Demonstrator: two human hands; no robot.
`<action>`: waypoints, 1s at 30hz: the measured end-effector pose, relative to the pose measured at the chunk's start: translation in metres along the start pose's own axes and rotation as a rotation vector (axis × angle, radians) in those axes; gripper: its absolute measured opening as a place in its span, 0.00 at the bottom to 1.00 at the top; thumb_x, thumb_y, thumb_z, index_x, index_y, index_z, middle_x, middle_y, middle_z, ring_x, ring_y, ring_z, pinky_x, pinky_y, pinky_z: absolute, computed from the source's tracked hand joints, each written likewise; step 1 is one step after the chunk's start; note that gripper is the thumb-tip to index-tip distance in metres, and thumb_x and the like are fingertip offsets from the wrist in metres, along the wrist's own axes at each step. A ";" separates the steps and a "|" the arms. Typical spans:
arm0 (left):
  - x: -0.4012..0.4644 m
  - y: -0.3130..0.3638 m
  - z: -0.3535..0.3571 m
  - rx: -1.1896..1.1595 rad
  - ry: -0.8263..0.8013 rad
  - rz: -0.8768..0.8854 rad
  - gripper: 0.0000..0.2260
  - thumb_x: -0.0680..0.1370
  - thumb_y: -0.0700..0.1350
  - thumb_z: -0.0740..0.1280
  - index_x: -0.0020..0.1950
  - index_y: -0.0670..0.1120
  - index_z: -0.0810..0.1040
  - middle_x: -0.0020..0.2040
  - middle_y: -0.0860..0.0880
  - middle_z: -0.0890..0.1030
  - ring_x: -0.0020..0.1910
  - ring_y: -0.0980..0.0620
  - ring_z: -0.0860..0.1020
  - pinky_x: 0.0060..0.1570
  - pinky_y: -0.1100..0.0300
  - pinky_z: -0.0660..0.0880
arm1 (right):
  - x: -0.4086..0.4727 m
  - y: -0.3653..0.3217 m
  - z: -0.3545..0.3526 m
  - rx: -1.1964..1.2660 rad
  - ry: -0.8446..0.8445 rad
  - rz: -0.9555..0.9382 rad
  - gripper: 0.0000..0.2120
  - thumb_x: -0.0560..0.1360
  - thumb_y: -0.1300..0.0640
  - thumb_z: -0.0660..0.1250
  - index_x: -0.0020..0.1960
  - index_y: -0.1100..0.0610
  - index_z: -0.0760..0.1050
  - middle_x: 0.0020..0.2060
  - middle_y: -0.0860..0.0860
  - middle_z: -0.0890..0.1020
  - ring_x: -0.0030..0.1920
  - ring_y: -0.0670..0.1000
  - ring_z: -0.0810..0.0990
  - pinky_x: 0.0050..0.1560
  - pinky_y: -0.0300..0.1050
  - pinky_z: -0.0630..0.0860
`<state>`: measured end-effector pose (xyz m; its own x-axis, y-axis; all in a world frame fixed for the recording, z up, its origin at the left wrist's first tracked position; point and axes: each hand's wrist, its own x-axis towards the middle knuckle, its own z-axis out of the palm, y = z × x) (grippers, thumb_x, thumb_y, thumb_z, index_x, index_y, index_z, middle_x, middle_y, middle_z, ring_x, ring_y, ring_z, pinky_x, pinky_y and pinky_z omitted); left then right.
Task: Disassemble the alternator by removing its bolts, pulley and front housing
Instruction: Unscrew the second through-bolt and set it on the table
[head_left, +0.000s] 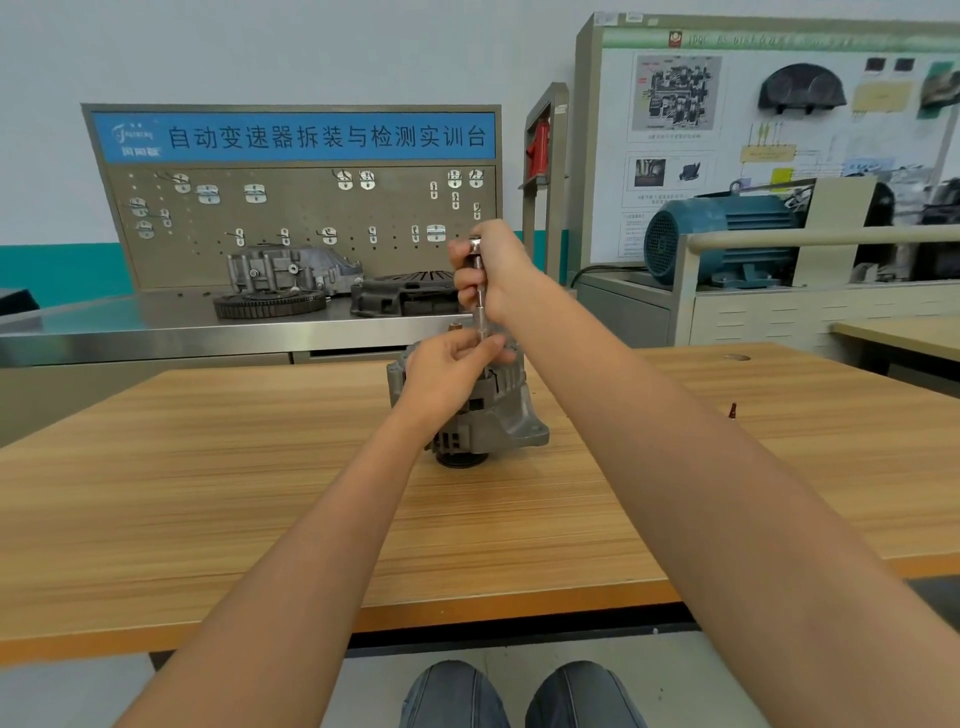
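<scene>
an automotive training workshop: a grey metal pegboard tool stand with a blue chinese-lettered banner (293, 136), grey cast gearbox parts (291, 270) on a steel bench, a teal electric motor (722, 236), a wall-mounted wiring diagram board (779, 130).

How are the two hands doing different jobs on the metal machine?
The right hand is up high, gripping the upright driver. The left hand is lower, pinching the driver's bottom end at the top of the alternator. Both hold the same tool.

My right grip (491, 270) held the socket driver (479, 291) upright over the alternator (498, 410); my left grip (452, 364) steadied it on the desk (208, 467).
</scene>
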<state>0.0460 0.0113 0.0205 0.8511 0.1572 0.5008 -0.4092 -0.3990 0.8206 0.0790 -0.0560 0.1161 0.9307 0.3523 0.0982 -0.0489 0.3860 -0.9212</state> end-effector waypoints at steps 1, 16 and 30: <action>0.001 -0.001 0.001 0.008 0.014 -0.006 0.07 0.78 0.46 0.66 0.41 0.54 0.81 0.35 0.59 0.82 0.37 0.66 0.78 0.53 0.55 0.73 | 0.000 0.003 0.004 0.036 0.142 -0.066 0.07 0.79 0.60 0.49 0.48 0.57 0.65 0.24 0.47 0.72 0.17 0.43 0.59 0.22 0.35 0.57; 0.003 -0.004 0.000 -0.018 0.031 -0.019 0.06 0.78 0.47 0.65 0.46 0.50 0.81 0.36 0.59 0.83 0.37 0.65 0.78 0.43 0.62 0.74 | -0.001 0.002 0.007 -0.081 0.022 -0.021 0.10 0.79 0.59 0.50 0.42 0.56 0.67 0.21 0.45 0.70 0.19 0.44 0.58 0.21 0.35 0.56; 0.001 -0.004 -0.003 -0.035 0.019 -0.010 0.06 0.78 0.46 0.65 0.47 0.48 0.82 0.39 0.57 0.83 0.39 0.67 0.78 0.42 0.70 0.71 | -0.003 0.006 0.011 -0.135 0.016 -0.040 0.09 0.78 0.59 0.51 0.45 0.57 0.69 0.21 0.45 0.71 0.19 0.43 0.58 0.22 0.36 0.55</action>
<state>0.0473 0.0156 0.0183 0.8490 0.1788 0.4973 -0.4118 -0.3659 0.8346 0.0719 -0.0454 0.1149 0.9368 0.3244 0.1309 0.0369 0.2805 -0.9591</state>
